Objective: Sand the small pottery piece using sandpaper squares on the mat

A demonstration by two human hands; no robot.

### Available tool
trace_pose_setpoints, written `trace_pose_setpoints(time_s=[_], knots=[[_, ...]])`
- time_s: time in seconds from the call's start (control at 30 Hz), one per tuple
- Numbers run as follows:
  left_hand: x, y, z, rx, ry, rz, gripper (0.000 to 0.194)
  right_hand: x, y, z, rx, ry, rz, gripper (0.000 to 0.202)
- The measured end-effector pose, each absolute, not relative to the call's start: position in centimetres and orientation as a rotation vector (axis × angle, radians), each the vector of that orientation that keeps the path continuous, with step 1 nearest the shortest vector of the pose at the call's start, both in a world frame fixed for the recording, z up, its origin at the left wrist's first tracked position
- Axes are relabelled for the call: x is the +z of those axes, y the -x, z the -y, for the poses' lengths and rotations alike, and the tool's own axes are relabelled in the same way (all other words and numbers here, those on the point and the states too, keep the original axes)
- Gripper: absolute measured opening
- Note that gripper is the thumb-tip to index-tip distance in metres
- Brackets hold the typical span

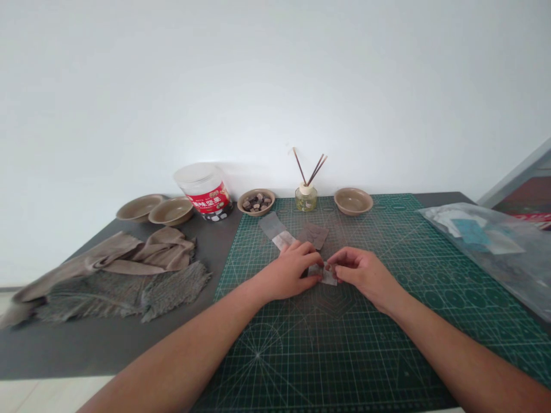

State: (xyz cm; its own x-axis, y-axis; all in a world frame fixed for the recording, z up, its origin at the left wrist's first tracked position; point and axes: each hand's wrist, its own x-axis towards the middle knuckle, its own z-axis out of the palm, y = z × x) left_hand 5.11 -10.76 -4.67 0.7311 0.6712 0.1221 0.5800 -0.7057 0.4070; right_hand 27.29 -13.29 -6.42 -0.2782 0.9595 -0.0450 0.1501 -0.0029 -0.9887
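Observation:
Both hands meet over the middle of the green cutting mat [344, 355]. Between them lies a small pale, see-through packet [329, 277], perhaps a little bag. My left hand [295, 272] has its fingers curled onto the packet's left side, thumb close to the fingertips. Thumb and forefinger of my right hand [361, 275] pinch its right side, where a tiny brownish bit shows at the fingertips, too small to name. Just beyond the left fingers is a flat grey-brown piece [316, 234]. A clear strip [271, 225] with a whitish end reaches under or behind my left hand.
Along the wall stand a bowl of dark chunks [256, 202], a reed diffuser [306, 198], another bowl [353, 202] and a red-labelled plastic jar [204, 192]. Two bowls [171, 212] and a crumpled scarf [129, 275] occupy the left; a clear plastic bag [486, 235] covers the right.

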Motion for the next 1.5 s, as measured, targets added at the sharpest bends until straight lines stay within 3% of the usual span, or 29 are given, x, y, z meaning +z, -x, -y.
trace_pose_setpoints(time_s=[0.17, 0.57, 1.07, 1.37, 1.5], knots=[[-4.7, -5.1, 10.8, 0.37, -2.594, -0.969, 0.019, -6.7, -27.5, 13.3, 1.23, 1.259, 1.656, 0.019], [-4.4, -4.8, 11.0, 0.346, -2.604, -1.01, 0.025, -6.1, -27.7, 13.8, 0.498, 1.231, 2.228, 0.026], [-5.0, -4.5, 10.6, 0.303, -2.613, -0.969, 0.022, -6.4, -26.7, 14.4, 0.307, 1.166, 2.389, 0.004], [-4.7, -4.5, 10.8, 0.273, -2.594, -0.98, 0.021, -6.6, -26.6, 14.3, 0.292, 1.188, 2.344, 0.007], [-4.5, -4.6, 10.9, 0.283, -2.578, -0.99, 0.032, -6.8, -26.6, 14.4, 0.288, 1.165, 2.332, 0.007]])
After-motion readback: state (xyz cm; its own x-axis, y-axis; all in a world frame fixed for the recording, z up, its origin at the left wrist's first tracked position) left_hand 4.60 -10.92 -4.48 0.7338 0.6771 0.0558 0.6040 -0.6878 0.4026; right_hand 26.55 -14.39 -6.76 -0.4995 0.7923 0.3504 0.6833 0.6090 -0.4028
